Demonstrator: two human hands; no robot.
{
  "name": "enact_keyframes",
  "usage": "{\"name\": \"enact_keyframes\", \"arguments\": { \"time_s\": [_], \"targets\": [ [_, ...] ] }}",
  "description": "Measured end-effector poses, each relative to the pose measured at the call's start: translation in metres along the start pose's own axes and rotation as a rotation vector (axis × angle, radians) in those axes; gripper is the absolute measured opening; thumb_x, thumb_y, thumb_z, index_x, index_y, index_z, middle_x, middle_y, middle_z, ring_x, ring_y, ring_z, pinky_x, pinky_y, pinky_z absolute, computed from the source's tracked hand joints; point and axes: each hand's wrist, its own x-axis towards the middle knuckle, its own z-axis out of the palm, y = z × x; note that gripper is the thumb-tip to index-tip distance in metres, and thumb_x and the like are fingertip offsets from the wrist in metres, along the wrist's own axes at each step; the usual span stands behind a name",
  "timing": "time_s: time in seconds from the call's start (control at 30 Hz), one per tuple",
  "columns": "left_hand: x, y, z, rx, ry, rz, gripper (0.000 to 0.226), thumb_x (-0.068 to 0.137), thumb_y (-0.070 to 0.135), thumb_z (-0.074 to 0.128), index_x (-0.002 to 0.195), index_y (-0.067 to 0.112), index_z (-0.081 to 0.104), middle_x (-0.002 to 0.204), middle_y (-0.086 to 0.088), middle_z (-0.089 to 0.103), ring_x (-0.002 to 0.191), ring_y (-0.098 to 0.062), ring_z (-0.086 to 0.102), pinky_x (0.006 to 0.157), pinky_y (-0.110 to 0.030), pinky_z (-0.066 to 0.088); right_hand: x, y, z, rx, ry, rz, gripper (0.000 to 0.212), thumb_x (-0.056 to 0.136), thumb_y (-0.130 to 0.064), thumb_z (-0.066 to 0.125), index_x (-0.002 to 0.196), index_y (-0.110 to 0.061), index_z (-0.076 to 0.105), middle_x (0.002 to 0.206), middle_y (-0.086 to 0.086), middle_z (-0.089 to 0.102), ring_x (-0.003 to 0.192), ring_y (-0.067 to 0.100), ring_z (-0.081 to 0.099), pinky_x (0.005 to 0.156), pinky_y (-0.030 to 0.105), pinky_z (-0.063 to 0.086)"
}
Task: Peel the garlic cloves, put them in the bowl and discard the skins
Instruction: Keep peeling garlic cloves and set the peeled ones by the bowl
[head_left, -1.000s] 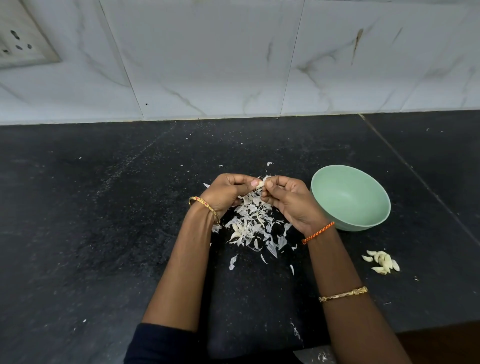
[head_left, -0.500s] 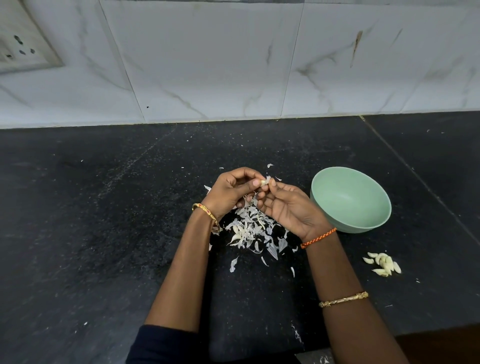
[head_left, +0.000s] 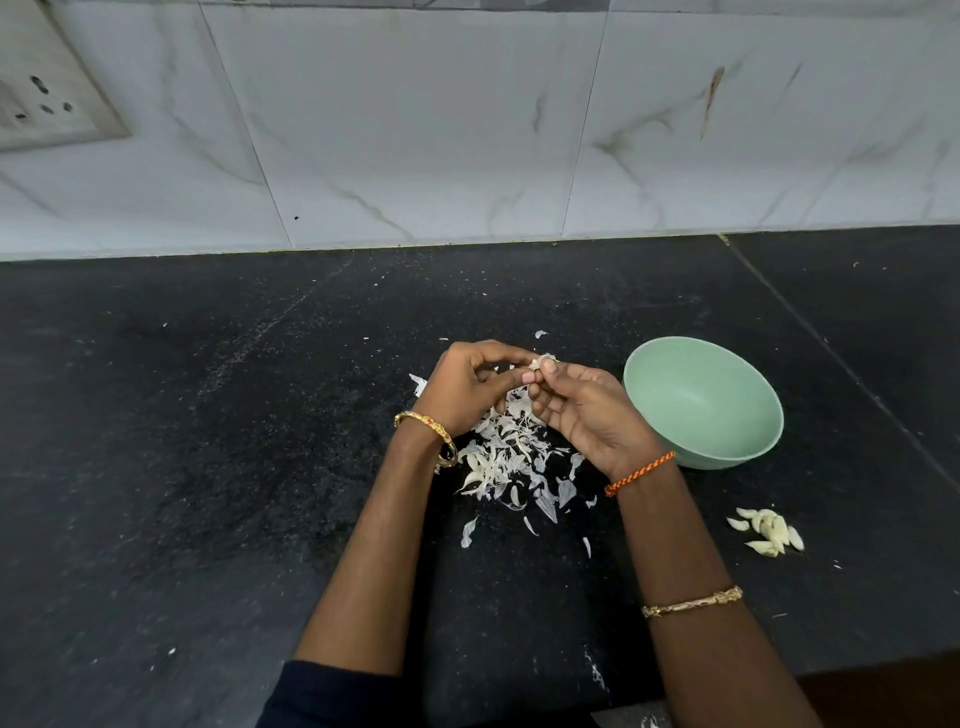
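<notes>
My left hand (head_left: 470, 387) and my right hand (head_left: 584, 410) meet above a heap of white garlic skins (head_left: 511, 460) on the black counter. Between their fingertips both pinch one small garlic clove (head_left: 543, 360), its skin partly showing. A pale green bowl (head_left: 704, 402) stands just right of my right hand; its inside looks bare. Several peeled cloves (head_left: 769, 530) lie in a small cluster on the counter in front of the bowl, to the right of my right forearm.
The black stone counter (head_left: 208, 467) runs to a white marble-tiled wall (head_left: 467, 130) at the back. A socket plate (head_left: 47, 98) sits on the wall at upper left. Loose skin flakes (head_left: 467, 532) lie scattered near the heap.
Both hands have shifted slightly and my right palm has turned upward, fingers working at the clove. The bowl and the cloves on the counter have not moved.
</notes>
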Motion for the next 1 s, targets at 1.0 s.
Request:
{"name": "enact_keyframes", "arguments": {
  "time_s": [1.0],
  "targets": [
    [-0.01, 0.011, -0.006, -0.092, 0.072, -0.251, 0.018, 0.084, 0.008, 0.069, 0.1, -0.001, 0.07, 0.076, 0.003, 0.066, 0.044, 0.009, 0.051, 0.047, -0.003, 0.036, -0.007, 0.002, -0.003, -0.673, 0.278, -0.352, 0.018, 0.084, -0.032, 0.072, 0.085, -0.015, 0.073, 0.072, -0.003, 0.068, 0.065, -0.001, 0.06, 0.063, 0.02, 0.051]
  ]
}}
